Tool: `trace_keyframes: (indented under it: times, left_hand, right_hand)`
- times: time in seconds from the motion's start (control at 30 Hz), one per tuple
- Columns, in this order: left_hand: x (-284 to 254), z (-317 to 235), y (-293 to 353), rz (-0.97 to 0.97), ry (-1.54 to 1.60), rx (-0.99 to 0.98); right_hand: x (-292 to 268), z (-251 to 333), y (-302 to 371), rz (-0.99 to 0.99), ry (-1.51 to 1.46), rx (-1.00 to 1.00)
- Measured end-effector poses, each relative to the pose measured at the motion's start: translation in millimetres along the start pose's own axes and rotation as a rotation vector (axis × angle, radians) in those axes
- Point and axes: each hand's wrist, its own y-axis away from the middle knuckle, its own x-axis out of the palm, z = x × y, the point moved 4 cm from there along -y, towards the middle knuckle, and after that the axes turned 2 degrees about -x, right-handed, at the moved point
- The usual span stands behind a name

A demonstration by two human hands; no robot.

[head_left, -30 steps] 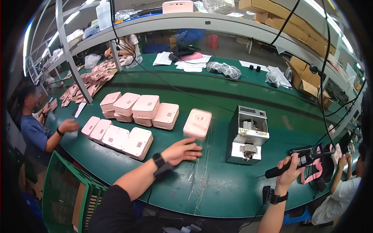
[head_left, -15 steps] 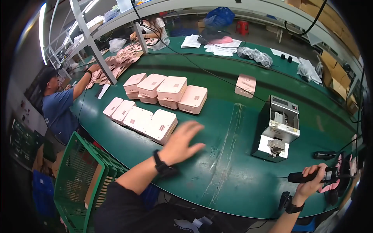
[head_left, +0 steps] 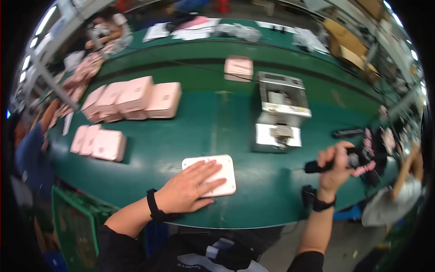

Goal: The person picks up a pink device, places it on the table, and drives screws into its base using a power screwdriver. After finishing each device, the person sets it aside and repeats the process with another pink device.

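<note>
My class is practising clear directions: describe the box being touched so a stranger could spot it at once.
Start at the green table and look toward its near edge, left of the black-and-silver machine. There a pale box lies flat; unlike the other pale boxes, it alone has the left hand on top.

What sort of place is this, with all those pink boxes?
It looks like a factory workshop, though I can't be sure. The clues are the matching pink boxes grouped on a long green workbench, the small boxy machine, and the black handheld tool in the person's right hand.
</note>
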Motion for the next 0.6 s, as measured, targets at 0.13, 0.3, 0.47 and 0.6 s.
trace_keyframes:
  times: [0.13, 0.3, 0.47, 0.6]
  left_hand:
    - [33, -35, -55, -0.014, 0.104, 0.301]
    - [34, -44, -90, -0.093, 0.244, 0.404]
    - [30, -2, -81, -0.192, 0.554, 0.197]
    - [44, -4, -85, -0.053, 0.597, 0.209]
  right_hand:
    - [9, 2, -1, 0.042, 0.166, -0.045]
    - [7, 12, 5, 0.040, 0.283, -0.069]
    - [21, 26, -6, 0.050, 0.211, -0.093]
    - [64, 49, -16, 0.073, 0.020, -0.141]
